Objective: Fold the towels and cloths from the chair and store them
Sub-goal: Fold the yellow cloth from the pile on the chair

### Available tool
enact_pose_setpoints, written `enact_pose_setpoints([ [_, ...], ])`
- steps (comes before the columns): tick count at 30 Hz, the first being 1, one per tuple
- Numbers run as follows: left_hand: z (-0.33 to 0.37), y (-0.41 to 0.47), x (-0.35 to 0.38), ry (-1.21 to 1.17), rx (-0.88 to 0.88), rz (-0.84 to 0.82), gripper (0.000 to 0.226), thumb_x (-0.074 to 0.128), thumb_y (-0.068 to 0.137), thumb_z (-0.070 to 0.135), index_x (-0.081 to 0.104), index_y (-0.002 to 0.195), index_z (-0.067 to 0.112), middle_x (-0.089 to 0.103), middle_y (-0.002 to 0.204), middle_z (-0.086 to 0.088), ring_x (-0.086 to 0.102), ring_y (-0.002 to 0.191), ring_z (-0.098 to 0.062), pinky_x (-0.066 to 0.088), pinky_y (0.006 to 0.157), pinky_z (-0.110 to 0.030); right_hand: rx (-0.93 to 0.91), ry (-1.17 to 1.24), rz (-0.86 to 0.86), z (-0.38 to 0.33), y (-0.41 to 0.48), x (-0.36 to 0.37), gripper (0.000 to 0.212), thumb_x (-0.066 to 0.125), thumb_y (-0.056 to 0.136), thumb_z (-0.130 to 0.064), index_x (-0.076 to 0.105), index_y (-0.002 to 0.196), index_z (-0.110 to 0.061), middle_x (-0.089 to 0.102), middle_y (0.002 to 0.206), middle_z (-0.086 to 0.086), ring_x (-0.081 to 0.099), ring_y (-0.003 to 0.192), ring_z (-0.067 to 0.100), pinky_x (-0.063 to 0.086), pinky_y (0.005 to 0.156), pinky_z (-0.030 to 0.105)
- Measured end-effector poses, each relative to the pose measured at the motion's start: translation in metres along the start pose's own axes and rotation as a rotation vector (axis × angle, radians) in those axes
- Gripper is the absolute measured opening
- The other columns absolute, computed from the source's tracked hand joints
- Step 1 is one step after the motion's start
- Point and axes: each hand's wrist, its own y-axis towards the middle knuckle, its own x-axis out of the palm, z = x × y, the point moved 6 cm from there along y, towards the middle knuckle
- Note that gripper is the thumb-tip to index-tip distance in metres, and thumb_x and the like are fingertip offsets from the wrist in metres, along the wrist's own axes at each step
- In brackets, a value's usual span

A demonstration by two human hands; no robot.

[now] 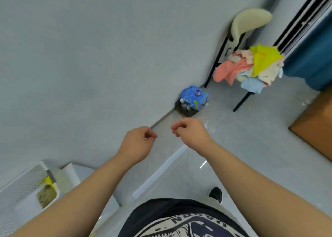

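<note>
- Left hand (138, 143) and right hand (190, 134) are raised, fingers curled in, gripping nothing.
- Cloth pile (251, 66) sits heaped on the chair (249, 21), well apart, ahead and rightward; the right hand is nearer.

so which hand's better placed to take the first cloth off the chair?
Right, probably. The right hand sits nearer the cloth pile on the chair, which is off to the right; the left hand is farther away. Both hold nothing.
</note>
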Motion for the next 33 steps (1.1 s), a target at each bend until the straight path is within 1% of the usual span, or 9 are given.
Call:
enact_pose_setpoints([
  [3, 0.076, 0.031, 0.062, -0.053, 0.024, -0.016, 0.020, 0.063, 0.090, 0.012, 0.069, 0.082, 0.028, 0.070, 0.074, 0.010, 0.068, 0.069, -0.004, 0.040, 0.054, -0.007, 0.040, 0.029, 0.046, 0.043, 0.009, -0.094, 0.037, 0.050, 0.087, -0.002, 0.068, 0.073, -0.031, 0.073, 0.079, -0.010, 0.070, 0.085, 0.014, 0.051, 0.069, 0.023],
  [5, 0.127, 0.051, 0.102, -0.101, 0.019, -0.021, 0.019, 0.064, 0.089, 0.010, 0.070, 0.080, 0.026, 0.072, 0.072, 0.006, 0.070, 0.067, -0.006, 0.046, 0.056, -0.013, 0.066, 0.032, 0.071, 0.069, 0.016, -0.158, 0.036, 0.049, 0.087, -0.002, 0.068, 0.074, -0.031, 0.073, 0.081, -0.009, 0.070, 0.085, 0.015, 0.047, 0.062, 0.020],
  [8, 0.201, 0.081, 0.155, -0.174, 0.028, -0.062, 0.021, 0.063, 0.088, 0.008, 0.070, 0.079, 0.026, 0.073, 0.072, 0.003, 0.073, 0.070, -0.014, 0.055, 0.066, -0.030, 0.099, 0.049, 0.121, 0.098, 0.026, -0.247, 0.034, 0.050, 0.089, -0.004, 0.069, 0.076, -0.030, 0.075, 0.085, -0.007, 0.071, 0.086, 0.018, 0.052, 0.066, 0.024],
  [12, 0.293, 0.124, 0.209, -0.195, 0.072, -0.113, 0.017, 0.063, 0.089, 0.008, 0.070, 0.082, 0.022, 0.072, 0.072, 0.005, 0.072, 0.067, -0.011, 0.050, 0.063, -0.026, 0.137, 0.066, 0.162, 0.124, 0.047, -0.340, 0.029, 0.051, 0.091, -0.006, 0.072, 0.087, -0.026, 0.075, 0.089, -0.008, 0.070, 0.088, 0.014, 0.052, 0.068, 0.021],
  [15, 0.347, 0.165, 0.240, -0.191, 0.096, -0.134, 0.016, 0.062, 0.090, 0.009, 0.070, 0.084, 0.022, 0.071, 0.071, 0.006, 0.069, 0.063, -0.006, 0.055, 0.066, -0.028, 0.151, 0.092, 0.186, 0.142, 0.077, -0.396, 0.027, 0.052, 0.092, -0.008, 0.074, 0.096, -0.022, 0.074, 0.090, -0.008, 0.070, 0.089, 0.013, 0.054, 0.072, 0.023],
  [19, 0.404, 0.238, 0.281, -0.186, 0.113, -0.179, 0.014, 0.063, 0.092, 0.012, 0.070, 0.085, 0.022, 0.072, 0.076, 0.005, 0.070, 0.066, -0.007, 0.054, 0.066, -0.031, 0.175, 0.102, 0.232, 0.166, 0.134, -0.467, 0.025, 0.053, 0.091, -0.008, 0.073, 0.094, -0.023, 0.074, 0.091, -0.007, 0.069, 0.089, 0.013, 0.046, 0.063, 0.021],
  [24, 0.480, 0.349, 0.329, -0.212, 0.142, -0.217, 0.016, 0.062, 0.091, 0.009, 0.070, 0.084, 0.021, 0.073, 0.079, 0.001, 0.072, 0.070, -0.014, 0.048, 0.059, -0.029, 0.192, 0.016, 0.263, 0.184, 0.231, -0.561, 0.022, 0.057, 0.090, -0.012, 0.071, 0.088, -0.029, 0.073, 0.090, -0.006, 0.070, 0.084, 0.015, 0.055, 0.071, 0.028],
  [30, 0.584, 0.464, 0.371, -0.157, 0.182, -0.324, 0.015, 0.062, 0.092, 0.007, 0.069, 0.085, 0.019, 0.071, 0.079, -0.001, 0.070, 0.062, -0.009, 0.054, 0.068, -0.032, 0.231, -0.045, 0.247, 0.188, 0.330, -0.674, 0.018, 0.061, 0.091, -0.012, 0.073, 0.094, -0.025, 0.073, 0.094, -0.004, 0.069, 0.089, 0.015, 0.050, 0.069, 0.024],
  [33, 0.628, 0.513, 0.384, -0.117, 0.200, -0.317, 0.011, 0.064, 0.092, 0.011, 0.071, 0.089, 0.019, 0.073, 0.084, 0.000, 0.072, 0.069, -0.010, 0.057, 0.072, -0.034, 0.220, -0.055, 0.228, 0.189, 0.376, -0.722, 0.021, 0.059, 0.092, -0.010, 0.070, 0.094, -0.027, 0.072, 0.094, -0.002, 0.069, 0.088, 0.018, 0.047, 0.061, 0.021],
])
